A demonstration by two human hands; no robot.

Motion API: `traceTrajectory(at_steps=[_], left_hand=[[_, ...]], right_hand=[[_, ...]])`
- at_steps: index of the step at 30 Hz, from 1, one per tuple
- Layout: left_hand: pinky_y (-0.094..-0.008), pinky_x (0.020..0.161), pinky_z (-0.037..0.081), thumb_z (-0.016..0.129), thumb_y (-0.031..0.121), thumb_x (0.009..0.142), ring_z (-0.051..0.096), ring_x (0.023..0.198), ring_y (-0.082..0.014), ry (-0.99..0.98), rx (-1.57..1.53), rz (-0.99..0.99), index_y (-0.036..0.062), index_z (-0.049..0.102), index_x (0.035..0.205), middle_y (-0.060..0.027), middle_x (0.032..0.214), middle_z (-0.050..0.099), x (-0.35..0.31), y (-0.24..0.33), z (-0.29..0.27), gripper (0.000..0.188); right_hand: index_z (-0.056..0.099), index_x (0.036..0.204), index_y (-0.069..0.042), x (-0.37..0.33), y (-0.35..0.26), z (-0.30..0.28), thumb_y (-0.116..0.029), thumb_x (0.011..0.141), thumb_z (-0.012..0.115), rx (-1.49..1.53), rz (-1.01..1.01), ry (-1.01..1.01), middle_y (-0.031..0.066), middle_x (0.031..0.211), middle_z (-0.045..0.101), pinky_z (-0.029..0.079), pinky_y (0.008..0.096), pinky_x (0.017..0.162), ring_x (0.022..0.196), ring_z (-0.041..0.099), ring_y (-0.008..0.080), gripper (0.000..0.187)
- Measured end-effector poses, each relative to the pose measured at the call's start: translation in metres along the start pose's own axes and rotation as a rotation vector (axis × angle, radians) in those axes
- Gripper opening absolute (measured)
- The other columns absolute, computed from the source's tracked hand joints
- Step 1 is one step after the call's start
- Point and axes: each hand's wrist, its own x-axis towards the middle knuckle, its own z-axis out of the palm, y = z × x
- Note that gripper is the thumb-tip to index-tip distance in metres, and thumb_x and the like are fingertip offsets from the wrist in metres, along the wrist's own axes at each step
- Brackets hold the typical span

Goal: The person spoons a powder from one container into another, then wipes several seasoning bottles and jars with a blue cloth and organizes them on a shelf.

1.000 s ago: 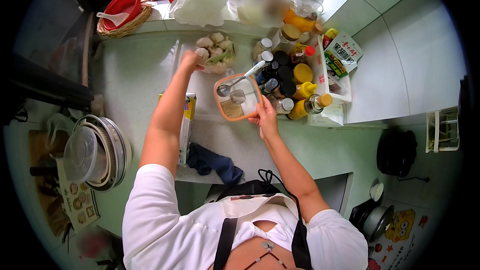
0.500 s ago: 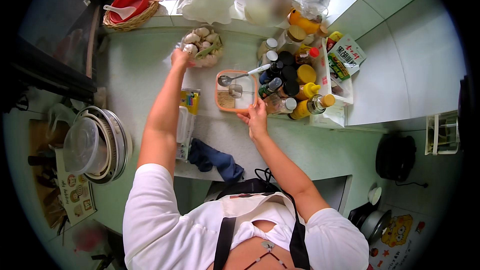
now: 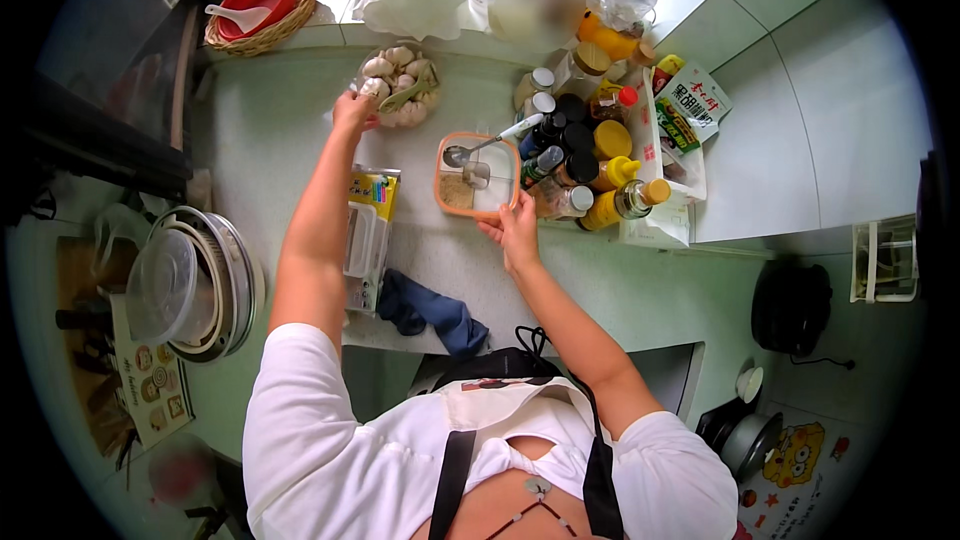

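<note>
Left hand (image 3: 354, 113) — pinching bagged garlic bulbs (image 3: 403, 83) just beyond it. Right hand (image 3: 517, 232) — gripping the orange-rimmed seasoning box (image 3: 468, 211) by its nearest corner.

A person's left hand (image 3: 354, 113) grips the edge of bagged garlic (image 3: 403, 85) on a pale desk (image 3: 270, 140); the right hand (image 3: 514, 234) touches an orange-rimmed container (image 3: 438, 180) with 1 spoon (image 3: 490, 143) in it, beside clustered seasoning bottles (image 3: 577, 140).

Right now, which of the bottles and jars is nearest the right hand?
The clear, white-capped jar at the group's near edge, right beside the fingers of the right hand. The other bottles and jars stand farther back or farther right.
</note>
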Motion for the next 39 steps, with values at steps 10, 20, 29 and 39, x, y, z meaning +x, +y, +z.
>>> traceTrajectory(at_steps=[10, 20, 29, 39], left_hand=[[-0.0313, 0.087, 0.040, 0.054, 0.024, 0.083, 0.050, 0.106, -0.0260, 0.019, 0.186, 0.470, -0.0036, 0.041, 0.122, -0.0187, 0.118, 0.048, -0.143, -0.030, -0.089, 0.049], [-0.0368, 0.093, 0.033, 0.057, 0.015, 0.084, 0.043, 0.108, -0.0198, 0.544, -0.453, 0.051, 0.0001, 0.037, 0.121, -0.0122, 0.119, 0.043, -0.307, -0.126, -0.092, 0.044], [-0.0379, 0.084, 0.038, 0.062, 0.019, 0.081, 0.049, 0.095, -0.0197, 0.503, -0.902, 0.012, 0.0020, 0.044, 0.107, -0.0093, 0.099, 0.051, -0.295, -0.156, -0.093, 0.035], [-0.0311, 0.067, 0.045, 0.057, 0.023, 0.084, 0.056, 0.076, -0.0154, 0.329, -0.580, -0.185, 0.0046, 0.050, 0.099, -0.0038, 0.087, 0.058, -0.307, -0.157, -0.063, 0.025]], right_hand=[[0.022, 0.126, -0.007, 0.008, 0.002, -0.007, -0.010, 0.090, 0.039, -0.005, 0.001, -0.045, 0.0126, 0.118, 0.041, 0.054, 0.0323, 0.066, 0.080, 0.060, 0.0231, 0.040], [0.027, 0.123, -0.008, 0.010, 0.002, -0.015, -0.014, 0.088, 0.047, 0.012, -0.023, -0.089, 0.0080, 0.112, 0.047, 0.052, 0.0276, 0.059, 0.077, 0.059, 0.0201, 0.041], [0.028, 0.123, -0.009, -0.018, 0.002, -0.021, -0.019, 0.088, 0.050, 0.130, 0.251, -0.067, 0.0072, 0.112, 0.047, 0.050, 0.0285, 0.060, 0.081, 0.057, 0.0182, 0.043], [0.042, 0.106, -0.008, -0.024, -0.015, -0.010, -0.023, 0.089, 0.047, 0.009, 0.310, -0.201, 0.0061, 0.106, 0.051, 0.049, 0.0283, 0.062, 0.080, 0.057, 0.0170, 0.023]])
